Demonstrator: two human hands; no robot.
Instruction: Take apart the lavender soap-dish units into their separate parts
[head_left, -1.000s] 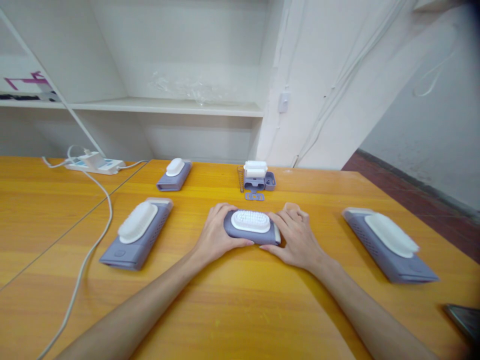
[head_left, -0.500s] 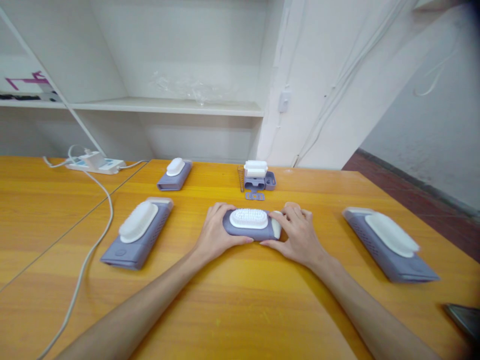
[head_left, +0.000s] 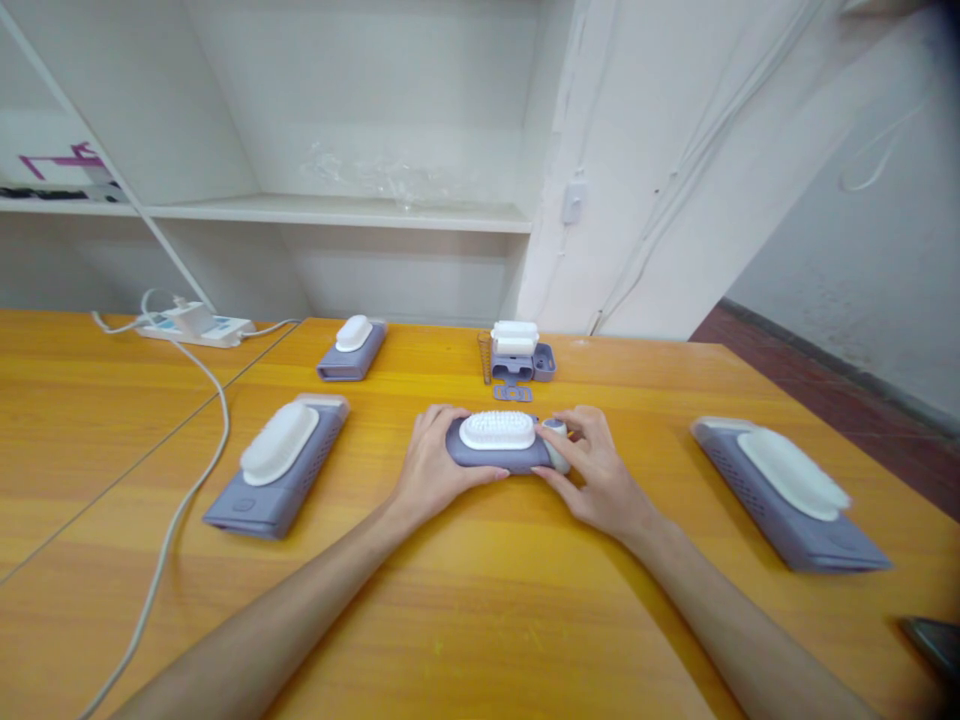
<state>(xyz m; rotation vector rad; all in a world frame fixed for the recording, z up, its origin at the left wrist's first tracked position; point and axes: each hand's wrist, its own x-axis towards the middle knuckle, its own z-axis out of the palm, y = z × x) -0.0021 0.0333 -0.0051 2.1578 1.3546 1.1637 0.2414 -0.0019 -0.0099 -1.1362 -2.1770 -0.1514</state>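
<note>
A purple-grey cleaning brush (head_left: 484,459) lies on the table in front of me, its white bristle pad (head_left: 497,430) facing up. My left hand (head_left: 431,465) is closed around the left end of its body, thumb along the near side. At the other end, the fingers and thumb of my right hand (head_left: 600,475) pinch a pale end piece (head_left: 559,456). A round purple-grey spot shows on top of that piece. The far side of the end piece is hidden behind my fingers.
Similar brushes lie at left (head_left: 259,480), back left (head_left: 352,350) and right (head_left: 787,490). Small parts (head_left: 514,365) with a spring (head_left: 484,358) stand behind my hands. A power strip (head_left: 199,325) with a white cable (head_left: 184,500) sits left; a dark flat object (head_left: 934,640) lies right.
My right hand has turned slightly, and more of the pale end piece now shows beyond the brush body, including its round spot. The left hand keeps its grip. The view shifted slightly.
</note>
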